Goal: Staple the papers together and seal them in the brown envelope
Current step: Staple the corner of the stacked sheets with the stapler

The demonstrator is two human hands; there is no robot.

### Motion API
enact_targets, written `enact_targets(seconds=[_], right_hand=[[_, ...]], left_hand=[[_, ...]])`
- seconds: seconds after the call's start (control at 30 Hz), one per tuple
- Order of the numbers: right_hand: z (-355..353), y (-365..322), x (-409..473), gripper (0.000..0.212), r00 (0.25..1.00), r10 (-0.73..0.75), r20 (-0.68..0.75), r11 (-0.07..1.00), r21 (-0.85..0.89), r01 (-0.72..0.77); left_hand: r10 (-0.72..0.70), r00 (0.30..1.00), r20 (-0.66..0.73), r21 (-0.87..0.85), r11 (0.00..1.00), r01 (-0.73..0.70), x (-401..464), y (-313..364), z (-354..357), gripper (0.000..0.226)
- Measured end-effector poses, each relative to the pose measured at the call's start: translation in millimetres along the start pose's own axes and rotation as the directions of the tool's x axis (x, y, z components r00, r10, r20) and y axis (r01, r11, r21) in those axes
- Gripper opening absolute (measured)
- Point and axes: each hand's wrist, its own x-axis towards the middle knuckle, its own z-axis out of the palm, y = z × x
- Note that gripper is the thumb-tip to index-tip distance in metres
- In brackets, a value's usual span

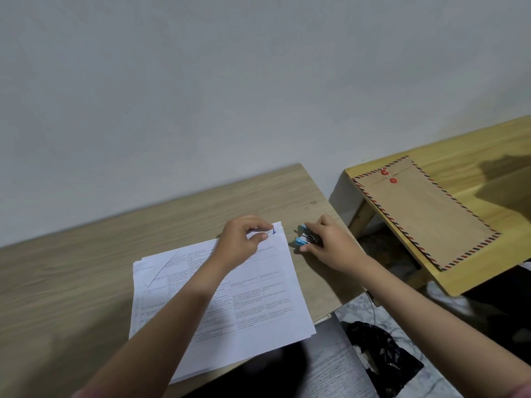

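While the left hand [240, 242] pinches the far corner of the papers [230, 294], thumb and forefinger narrowed on the sheets and lifting that corner slightly, the right hand [327, 239] has its fingers closed around a small blue stapler [306, 238] just beyond the stack's edge. From where I stand this looks like the stapling step, not yet done: the stapler sits just beside the pinched corner, a little to the right of the left fingertips, and no staple shows in the paper. I judge the next move calls for sliding the stapler's mouth over the corner held between those fingertips, keeping the sheets squared, since the lower edges fan out unevenly, and then pressing down firmly.

The envelope [425, 214] lies well apart from both hands, off past the right knuckles on a yellow wooden bench [488, 145], flat, with its red string buttons at the far end; whether the flap is open I cannot tell.

The only view is the head camera. Under the hands is a pale wood-grain desk [86, 268], bare apart from the papers and stapler, pushed against a plain grey wall [230, 81]. Below the right forearm the floor shows marbled tile and a crumpled black bag [379, 354].
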Motion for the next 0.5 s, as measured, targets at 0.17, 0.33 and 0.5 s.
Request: enact_targets(seconds=[0.17,0.33,0.5], right_hand=[[19.8,10.5,-9.1,0.058,0.996,0.008,-0.094,1.000,0.023,-0.006],[22.1,11.5,-9.2,0.058,0.991,-0.010,-0.133,0.998,0.061,0.018],[23.7,5.0,-11.4,0.047,0.965,-0.036,-0.260,0.997,0.053,0.051]], left_hand=[[-0.009,1.000,-0.003,0.002,1.000,0.009,-0.7,0.5,0.4,0.020],[-0.037,0.999,-0.003,0.020,0.999,0.037,-1.2,-1.9,-3.0,0.020],[-0.027,1.000,-0.013,0.008,1.000,0.027,-2.4,0.2,-4.3,0.020]])
